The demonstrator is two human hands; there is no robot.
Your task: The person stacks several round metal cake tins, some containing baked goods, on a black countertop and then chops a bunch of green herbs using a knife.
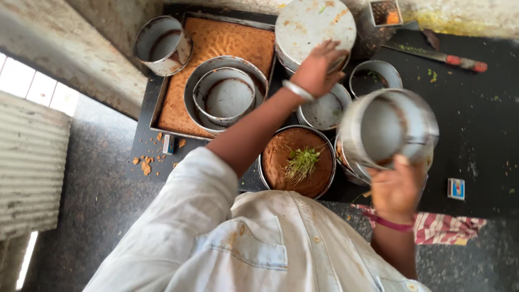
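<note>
My right hand [396, 190] grips the lower rim of a round steel tin [390, 128], holding it tilted with its open side toward me; it is empty, with brown smears inside. My left hand [318, 68], a metal bangle on its wrist, reaches forward, and its spread fingers rest on the edge of a big upturned round steel tin [313, 24]. Below that arm stands a round tin of brown mixture [281, 154] topped with green shreds [301, 162]. Between the two hands sits a shallow steel bowl [323, 112].
A rectangular tray of orange-brown mixture [216, 40] holds two nested round tins [224, 96]. Another tin [161, 44] leans at the back left. A small steel bowl [376, 77], a red-handled knife [451, 60], a matchbox [457, 188] and a red-striped cloth [446, 228] lie on the dark counter.
</note>
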